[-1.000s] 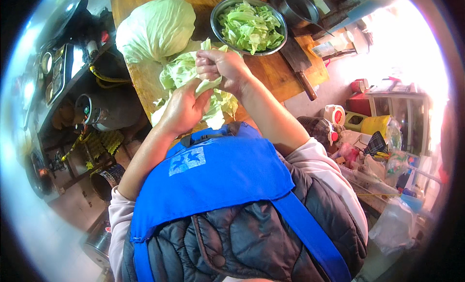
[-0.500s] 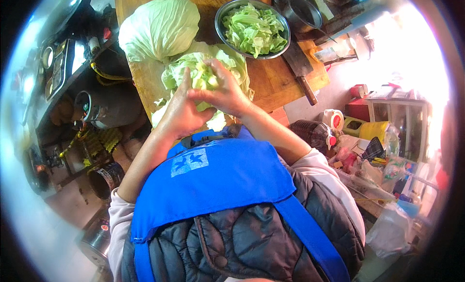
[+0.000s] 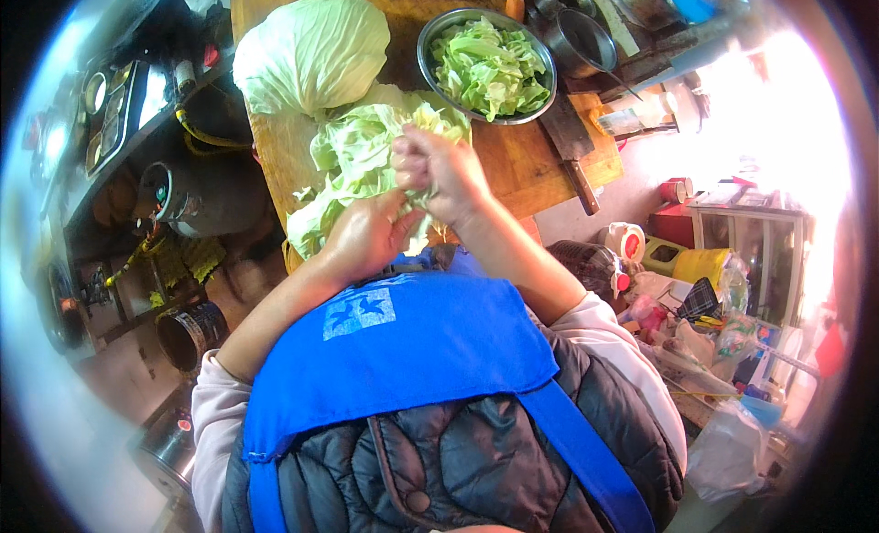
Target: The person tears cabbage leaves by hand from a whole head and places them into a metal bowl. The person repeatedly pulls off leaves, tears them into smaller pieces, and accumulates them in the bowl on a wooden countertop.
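Observation:
Loose pale-green cabbage leaves lie heaped at the near edge of a wooden table, under and around both my hands. My left hand is low, close to the blue apron, with its fingers curled round a piece of cabbage leaf. Just above and to the right, my right hand is closed in a fist over the leaves, gripping cabbage leaf; part of it is hidden by the fingers. A large whole cabbage sits behind the heap at the left. Torn leaf pieces fill a metal bowl at the right.
A cleaver lies on the wooden table beside the bowl, its handle over the edge. Dark pots stand at the back right. On the left is a dark shelf with a large pot. Bottles and bags crowd the right.
My hands have drawn apart: the left has come down toward the apron, and the right, whose fingers were spread, has closed. The view has shifted slightly.

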Available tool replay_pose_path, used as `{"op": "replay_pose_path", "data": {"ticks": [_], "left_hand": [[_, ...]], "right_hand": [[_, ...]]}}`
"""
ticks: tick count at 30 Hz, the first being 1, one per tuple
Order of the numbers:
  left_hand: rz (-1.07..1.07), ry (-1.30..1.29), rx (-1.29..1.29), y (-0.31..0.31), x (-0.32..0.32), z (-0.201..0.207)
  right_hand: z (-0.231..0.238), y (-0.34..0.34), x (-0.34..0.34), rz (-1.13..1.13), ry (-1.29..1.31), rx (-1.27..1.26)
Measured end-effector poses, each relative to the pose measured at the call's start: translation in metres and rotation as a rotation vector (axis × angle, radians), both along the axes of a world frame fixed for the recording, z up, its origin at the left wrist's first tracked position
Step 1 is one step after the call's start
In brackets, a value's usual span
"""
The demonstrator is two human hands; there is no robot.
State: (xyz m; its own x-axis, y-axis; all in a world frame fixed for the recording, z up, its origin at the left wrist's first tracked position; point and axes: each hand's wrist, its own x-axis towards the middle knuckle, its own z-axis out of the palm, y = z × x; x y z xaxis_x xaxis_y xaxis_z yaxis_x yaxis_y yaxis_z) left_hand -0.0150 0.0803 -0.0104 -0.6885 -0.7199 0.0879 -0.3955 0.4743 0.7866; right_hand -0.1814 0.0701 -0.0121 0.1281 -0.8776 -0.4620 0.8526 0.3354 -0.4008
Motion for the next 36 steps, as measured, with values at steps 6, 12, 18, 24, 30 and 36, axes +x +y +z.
{"op": "replay_pose_path", "data": {"ticks": [6, 12, 18, 24, 30, 36], "left_hand": [[0.157, -0.110, -0.068, -0.047, 0.028, -0.004], [0.133, -0.363, -0.381, -0.072, 0.007, -0.046], [0.271, -0.125, -0.135, -0.081, 0.006, -0.048], [0.289, 0.334, 0.568, -0.074, 0.002, -0.015], [0.102, 0.559, 0.707, -0.056, -0.001, 0.002], [0.185, 0.593, 0.442, -0.061, -0.008, -0.008]], "right_hand": [[0.006, -0.004, -0.056, -0.237, 0.777, -0.113], [-0.022, -0.010, -0.048, 0.402, 2.068, -0.587], [-0.035, -0.015, -0.041, 0.241, 1.857, -0.492], [-0.024, -0.013, -0.037, 0.122, 0.894, -0.293], [-0.017, -0.015, -0.017, -0.022, 0.671, -0.261], [0.002, -0.008, 0.000, 0.086, 0.741, -0.417]]}}
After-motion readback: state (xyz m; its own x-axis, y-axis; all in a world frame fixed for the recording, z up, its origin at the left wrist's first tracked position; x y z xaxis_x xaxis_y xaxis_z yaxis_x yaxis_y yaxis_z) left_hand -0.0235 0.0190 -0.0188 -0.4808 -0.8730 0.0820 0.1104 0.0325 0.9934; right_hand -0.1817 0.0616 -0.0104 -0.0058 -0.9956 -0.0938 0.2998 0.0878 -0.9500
